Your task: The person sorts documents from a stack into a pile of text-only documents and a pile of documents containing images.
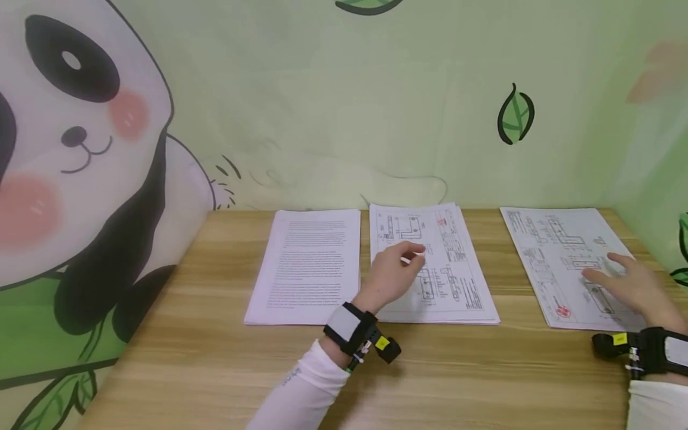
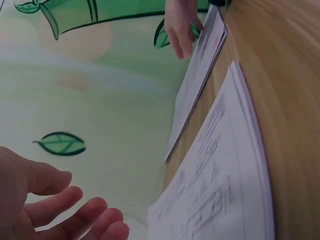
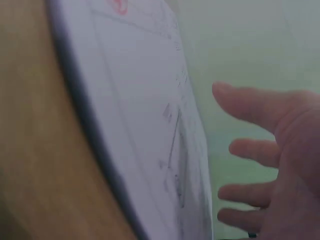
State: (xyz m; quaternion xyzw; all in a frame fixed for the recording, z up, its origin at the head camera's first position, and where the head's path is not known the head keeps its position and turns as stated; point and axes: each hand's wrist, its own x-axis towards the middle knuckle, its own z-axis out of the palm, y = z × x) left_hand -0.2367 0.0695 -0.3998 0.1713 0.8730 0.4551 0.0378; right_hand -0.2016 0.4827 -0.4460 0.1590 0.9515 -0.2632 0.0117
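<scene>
Three stacks of paper lie in a row on the wooden table. My left hand (image 1: pixel 394 273) hovers over the middle stack of drawing sheets (image 1: pixel 473 304), its fingers loosely bent and holding nothing. In the left wrist view the fingers (image 2: pixel 95 212) are apart from that stack. My right hand (image 1: pixel 636 286) is over the right stack of drawing sheets (image 1: pixel 537 263), which carries a red stamp mark. The right wrist view shows its fingers (image 3: pixel 252 150) spread and relaxed, with a gap between them and the paper.
A stack of printed text pages (image 1: pixel 312 269) lies to the left of the middle stack. Behind the table (image 1: pixel 215 370) rises a green wall covering (image 1: pixel 344 119) with a panda and leaves. Each wrist wears a strap with a small black camera (image 1: pixel 389 349).
</scene>
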